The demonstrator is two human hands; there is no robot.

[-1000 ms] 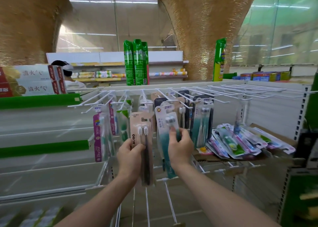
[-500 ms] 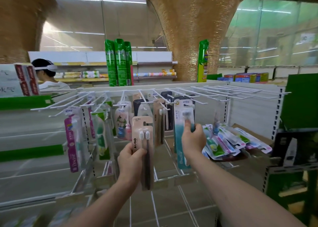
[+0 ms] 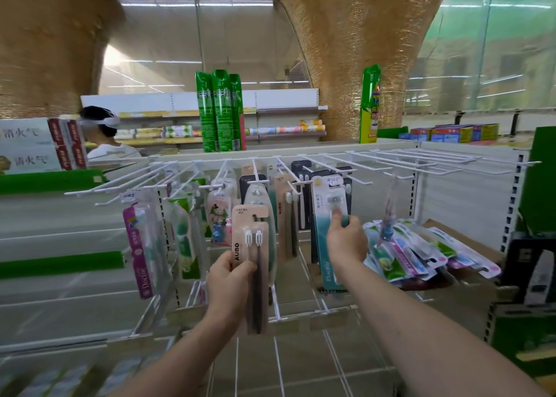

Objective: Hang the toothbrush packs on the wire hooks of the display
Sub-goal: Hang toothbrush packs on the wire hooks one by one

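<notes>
Toothbrush packs: I see two in my hands and more hanging along the white wire hooks [image 3: 328,183] of the display.
Left hand [image 3: 228,285]: it grips the lower part of a beige pack [image 3: 251,243] printed "AUBO", with "SAKURA" at its top; a second card seems to sit behind it. The pack is upright, near me, below the hook tips.
Right hand [image 3: 346,240]: thumb and fingers pinch a teal pack [image 3: 326,216] marked "Doctor" near its bottom; its top is up at the tip of a hook, but I cannot tell whether it is threaded on.
Hanging row: a purple "Doctor" pack [image 3: 141,246] on the left, green and cartoon packs beside it, beige and black packs farther back.
Loose pile: more packs [image 3: 421,252] lie fanned in a cardboard box [image 3: 481,279] to the right, just beside my right hand.
Far shelf top: tall green cans [image 3: 219,110] stand behind the hooks.
Left: red and white cartons [image 3: 39,146] with Chinese writing.
Far left: a person [image 3: 102,134] wearing a white headband.
</notes>
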